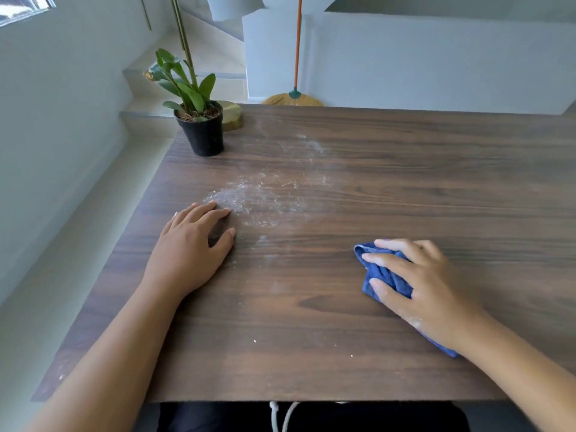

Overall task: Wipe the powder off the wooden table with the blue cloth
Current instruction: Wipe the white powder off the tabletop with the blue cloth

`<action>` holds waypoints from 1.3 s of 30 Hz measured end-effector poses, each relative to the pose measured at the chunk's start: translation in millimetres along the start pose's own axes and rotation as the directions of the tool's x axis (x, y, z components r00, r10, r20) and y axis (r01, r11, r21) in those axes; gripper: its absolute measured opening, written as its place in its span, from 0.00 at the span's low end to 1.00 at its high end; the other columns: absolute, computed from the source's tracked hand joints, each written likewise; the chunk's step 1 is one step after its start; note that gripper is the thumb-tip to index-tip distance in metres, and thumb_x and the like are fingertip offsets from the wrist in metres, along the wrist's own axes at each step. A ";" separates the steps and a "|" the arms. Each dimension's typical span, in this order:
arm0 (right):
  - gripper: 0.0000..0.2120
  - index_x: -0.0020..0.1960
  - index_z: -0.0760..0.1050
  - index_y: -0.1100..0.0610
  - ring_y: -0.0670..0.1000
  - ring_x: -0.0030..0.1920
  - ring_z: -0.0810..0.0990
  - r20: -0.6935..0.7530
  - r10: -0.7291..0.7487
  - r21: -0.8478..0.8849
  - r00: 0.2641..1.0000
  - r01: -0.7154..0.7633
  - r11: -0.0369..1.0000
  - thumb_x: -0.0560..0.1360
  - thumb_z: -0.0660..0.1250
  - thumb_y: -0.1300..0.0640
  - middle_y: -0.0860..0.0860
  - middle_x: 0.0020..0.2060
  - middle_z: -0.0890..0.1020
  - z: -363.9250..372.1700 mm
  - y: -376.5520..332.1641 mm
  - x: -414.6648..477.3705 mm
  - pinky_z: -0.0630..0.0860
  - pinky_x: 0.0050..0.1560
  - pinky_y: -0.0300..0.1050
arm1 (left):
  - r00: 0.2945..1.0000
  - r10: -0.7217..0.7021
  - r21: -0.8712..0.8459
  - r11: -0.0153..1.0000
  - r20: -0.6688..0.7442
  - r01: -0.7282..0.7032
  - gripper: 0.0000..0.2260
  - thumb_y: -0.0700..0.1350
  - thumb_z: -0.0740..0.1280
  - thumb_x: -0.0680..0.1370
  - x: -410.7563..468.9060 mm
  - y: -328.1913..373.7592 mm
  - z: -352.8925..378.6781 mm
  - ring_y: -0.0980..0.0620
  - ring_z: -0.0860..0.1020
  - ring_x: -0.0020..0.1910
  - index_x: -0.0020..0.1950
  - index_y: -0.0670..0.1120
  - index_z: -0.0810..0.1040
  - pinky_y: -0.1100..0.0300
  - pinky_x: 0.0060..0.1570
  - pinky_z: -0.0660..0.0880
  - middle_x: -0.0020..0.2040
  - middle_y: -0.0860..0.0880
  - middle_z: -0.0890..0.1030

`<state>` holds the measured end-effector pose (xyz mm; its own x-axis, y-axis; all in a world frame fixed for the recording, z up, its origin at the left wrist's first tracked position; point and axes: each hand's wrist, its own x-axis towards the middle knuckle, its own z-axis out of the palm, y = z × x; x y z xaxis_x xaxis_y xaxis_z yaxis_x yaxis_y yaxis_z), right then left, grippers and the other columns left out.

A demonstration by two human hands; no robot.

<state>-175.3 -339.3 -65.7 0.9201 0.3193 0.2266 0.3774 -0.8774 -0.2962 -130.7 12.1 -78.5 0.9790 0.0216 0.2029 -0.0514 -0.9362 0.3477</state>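
White powder (255, 201) is smeared over the middle of the dark wooden table (405, 188), with fainter streaks further back and a few specks near the front. My left hand (193, 244) rests flat on the table, fingertips at the powder's near left edge, holding nothing. The bunched blue cloth (383, 272) lies on the table to the right of the powder. My right hand (414, 282) presses down on it with fingers spread and straight; one corner of the cloth sticks out under my wrist.
A green plant in a black pot (204, 132) stands at the table's back left corner, beside a round wooden disc (232, 115). A broom (294, 98) leans on the white wall behind the table. Steps run down at the left.
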 end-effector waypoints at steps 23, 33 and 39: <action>0.21 0.62 0.77 0.42 0.51 0.59 0.74 0.071 -0.359 0.069 0.931 0.354 0.933 0.69 0.67 0.42 0.43 0.64 0.75 17.1 -63.9 -12.5 0.73 0.57 0.49 | 0.999 -0.001 0.008 1.000 -0.039 0.001 0.18 0.55 0.62 0.78 -1.4 1.0 2.6 0.50 0.65 0.71 0.66 0.53 0.74 0.52 0.71 0.61 0.69 0.53 0.72; 0.17 0.54 0.81 0.45 0.56 0.49 0.75 -0.013 -0.268 -0.003 0.963 0.268 0.963 0.69 0.62 0.42 0.46 0.56 0.79 56.2 -147.1 27.6 0.73 0.47 0.52 | 0.999 -0.003 0.000 1.000 -0.042 0.003 0.18 0.56 0.62 0.78 -0.8 -0.2 2.5 0.50 0.66 0.70 0.66 0.53 0.74 0.51 0.69 0.63 0.69 0.54 0.72; 0.17 0.55 0.80 0.42 0.51 0.52 0.77 -0.007 -0.419 0.066 0.908 0.418 0.906 0.67 0.68 0.41 0.40 0.57 0.78 27.0 -73.3 -6.5 0.73 0.49 0.50 | 0.999 0.000 -0.004 1.000 -0.032 0.000 0.18 0.56 0.61 0.78 -1.7 -1.4 2.4 0.50 0.65 0.71 0.66 0.52 0.74 0.50 0.70 0.63 0.69 0.54 0.72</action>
<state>-206.2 -267.5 -70.5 0.6769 0.6548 0.3363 0.7336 -0.6375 -0.2353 -131.8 12.6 -81.5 0.9722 0.0331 0.2317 -0.0520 -0.9347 0.3516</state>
